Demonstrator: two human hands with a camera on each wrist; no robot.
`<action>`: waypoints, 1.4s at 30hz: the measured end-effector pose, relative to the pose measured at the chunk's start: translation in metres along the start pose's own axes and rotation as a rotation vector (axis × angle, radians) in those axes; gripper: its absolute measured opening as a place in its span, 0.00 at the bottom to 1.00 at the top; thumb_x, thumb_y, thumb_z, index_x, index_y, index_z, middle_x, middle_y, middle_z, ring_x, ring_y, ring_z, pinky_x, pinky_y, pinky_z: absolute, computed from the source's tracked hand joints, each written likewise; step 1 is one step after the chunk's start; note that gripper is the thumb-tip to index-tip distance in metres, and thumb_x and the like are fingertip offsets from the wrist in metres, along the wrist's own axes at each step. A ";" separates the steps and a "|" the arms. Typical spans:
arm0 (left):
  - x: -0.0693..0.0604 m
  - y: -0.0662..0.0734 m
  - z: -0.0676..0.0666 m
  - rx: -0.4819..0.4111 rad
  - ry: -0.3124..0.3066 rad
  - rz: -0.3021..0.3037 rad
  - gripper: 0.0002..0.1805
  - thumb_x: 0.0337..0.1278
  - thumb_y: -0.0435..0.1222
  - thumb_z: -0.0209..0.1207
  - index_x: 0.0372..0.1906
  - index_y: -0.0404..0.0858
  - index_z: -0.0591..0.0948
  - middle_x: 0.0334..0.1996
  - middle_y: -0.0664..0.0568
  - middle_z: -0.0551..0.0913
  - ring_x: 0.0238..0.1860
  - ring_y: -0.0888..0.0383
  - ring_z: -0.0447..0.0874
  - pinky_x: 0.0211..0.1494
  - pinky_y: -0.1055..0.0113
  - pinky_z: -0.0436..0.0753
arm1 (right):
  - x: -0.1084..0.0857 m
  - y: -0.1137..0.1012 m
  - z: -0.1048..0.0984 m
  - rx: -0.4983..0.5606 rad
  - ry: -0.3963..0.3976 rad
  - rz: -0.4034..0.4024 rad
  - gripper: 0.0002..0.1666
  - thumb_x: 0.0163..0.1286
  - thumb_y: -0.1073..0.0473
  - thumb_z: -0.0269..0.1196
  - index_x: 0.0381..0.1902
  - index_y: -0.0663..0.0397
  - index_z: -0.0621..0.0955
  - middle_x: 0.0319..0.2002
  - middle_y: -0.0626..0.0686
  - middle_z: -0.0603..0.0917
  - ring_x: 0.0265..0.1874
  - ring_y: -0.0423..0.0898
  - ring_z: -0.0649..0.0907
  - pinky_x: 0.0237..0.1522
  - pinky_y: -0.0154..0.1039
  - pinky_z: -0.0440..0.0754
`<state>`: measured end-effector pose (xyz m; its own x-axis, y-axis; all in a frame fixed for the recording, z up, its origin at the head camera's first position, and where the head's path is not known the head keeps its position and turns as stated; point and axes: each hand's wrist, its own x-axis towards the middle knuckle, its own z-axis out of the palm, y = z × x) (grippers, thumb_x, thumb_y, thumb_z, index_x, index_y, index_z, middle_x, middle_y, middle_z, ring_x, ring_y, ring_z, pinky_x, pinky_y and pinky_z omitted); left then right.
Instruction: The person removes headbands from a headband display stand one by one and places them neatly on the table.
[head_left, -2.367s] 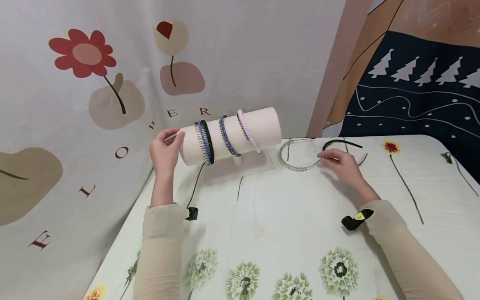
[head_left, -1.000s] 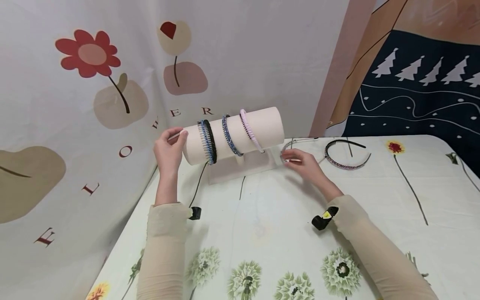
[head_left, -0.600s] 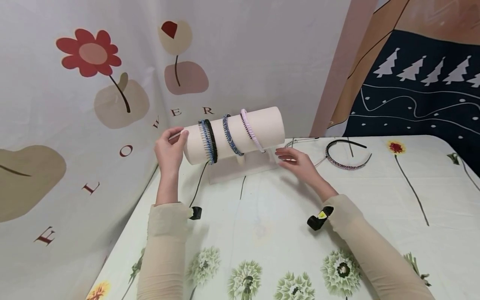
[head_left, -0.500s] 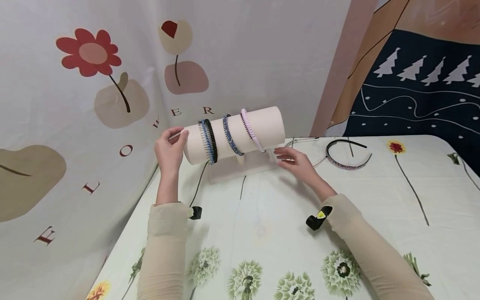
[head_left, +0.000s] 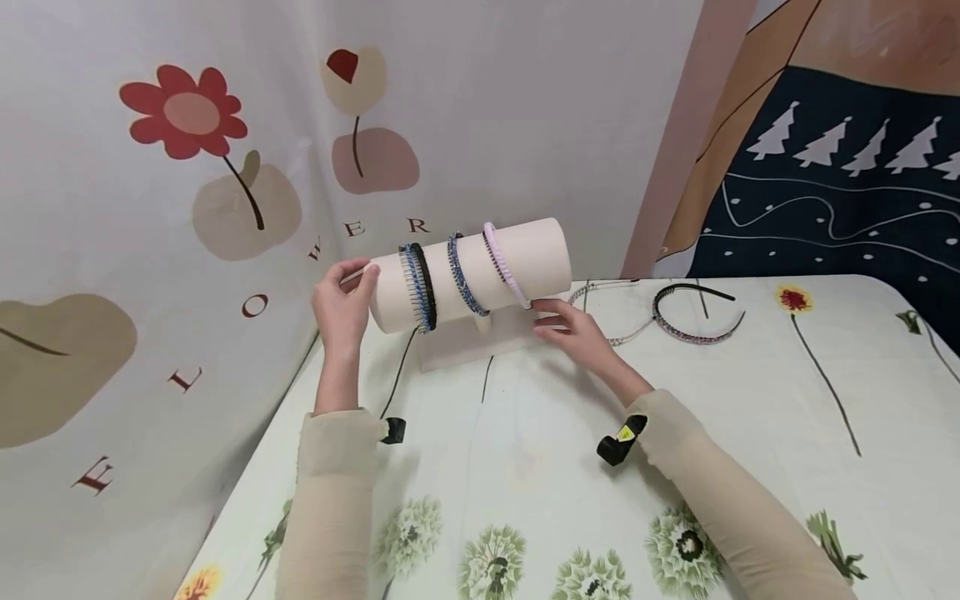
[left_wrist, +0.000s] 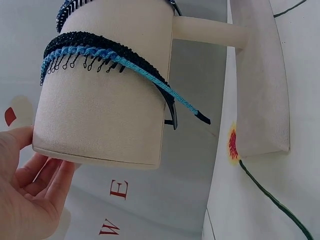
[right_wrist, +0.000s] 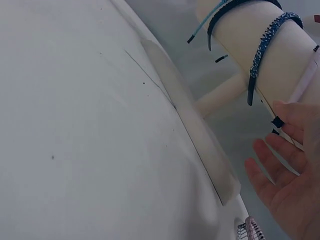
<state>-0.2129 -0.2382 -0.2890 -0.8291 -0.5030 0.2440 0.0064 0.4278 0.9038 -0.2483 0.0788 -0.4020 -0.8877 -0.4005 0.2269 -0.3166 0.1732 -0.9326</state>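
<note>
Bare left hand and bare right hand are well apart, both at a cream, fabric-covered cylindrical display roll. The left hand is clamped, thumb against fingers, on the rim of the roll's left end. The right hand pinches the lower tip of a thin lilac headband, its other fingers loosely bent. That headband is around the roll, nearest the right end. Next along sits a navy-blue beaded headband with white flecks, then, side by side toward the left end, a black textured headband and a bright-blue braided headband with wire loops.

A short cream post holds the roll above a pale rectangular base. It stands on the tabletop, spread with white cloth printed with green dandelion-like heads, thin dark stems and a yellow-and-red flower. Right of the base lie a silver beaded headband, partly hidden by the right hand, and a black headband with sparkling trim.

Behind rises a pale grey wall covering with a large red flower, beige and dusty-pink shapes, and letters spelling FLOWER. Past a pink stripe, a navy panel with white fir trees fills the right.
</note>
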 end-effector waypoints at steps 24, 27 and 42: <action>-0.001 -0.003 0.002 0.004 0.011 0.013 0.20 0.66 0.46 0.61 0.57 0.40 0.81 0.60 0.47 0.82 0.61 0.53 0.82 0.66 0.56 0.80 | 0.002 -0.004 0.007 0.130 0.268 0.019 0.12 0.71 0.66 0.62 0.47 0.71 0.78 0.48 0.70 0.83 0.36 0.27 0.84 0.44 0.32 0.87; -0.001 -0.002 0.002 0.004 0.010 0.013 0.20 0.66 0.46 0.61 0.58 0.40 0.81 0.60 0.47 0.82 0.61 0.53 0.82 0.66 0.56 0.80 | 0.002 -0.003 0.006 0.153 0.299 -0.015 0.11 0.70 0.67 0.62 0.46 0.72 0.78 0.45 0.71 0.85 0.34 0.28 0.84 0.43 0.32 0.87; -0.002 -0.002 0.001 0.009 0.008 0.011 0.21 0.67 0.46 0.61 0.58 0.40 0.81 0.61 0.48 0.82 0.61 0.53 0.82 0.66 0.57 0.79 | -0.002 -0.002 -0.007 0.242 0.408 -0.078 0.11 0.68 0.72 0.62 0.46 0.78 0.78 0.34 0.47 0.87 0.32 0.30 0.85 0.39 0.27 0.86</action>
<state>-0.2115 -0.2372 -0.2916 -0.8247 -0.5039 0.2569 0.0106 0.4404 0.8977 -0.2482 0.0852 -0.3991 -0.9384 -0.0096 0.3455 -0.3438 -0.0770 -0.9359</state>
